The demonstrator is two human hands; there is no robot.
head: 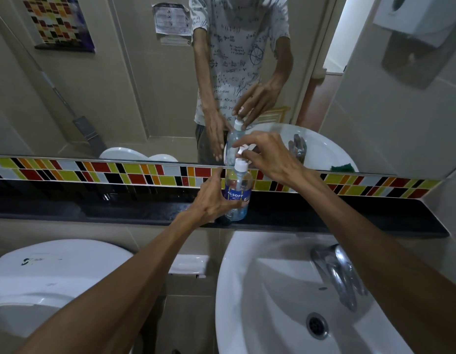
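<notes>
A clear plastic bottle (239, 200) with a blue label and a white cap stands on the black ledge (349, 215) under the mirror. My left hand (213, 198) grips the bottle's body from the left, thumb across the label. My right hand (266, 155) is above the bottle and pinches the white flip lid (243, 149) at its top. The mirror shows the same hands and bottle reflected.
A white sink (247, 290) with a chrome tap (336, 272) lies below right, its drain (316, 325) near the bottom. A white toilet (43, 277) sits at lower left. A coloured tile strip (119, 172) runs under the mirror (119, 85). A dispenser (413, 19) hangs at upper right.
</notes>
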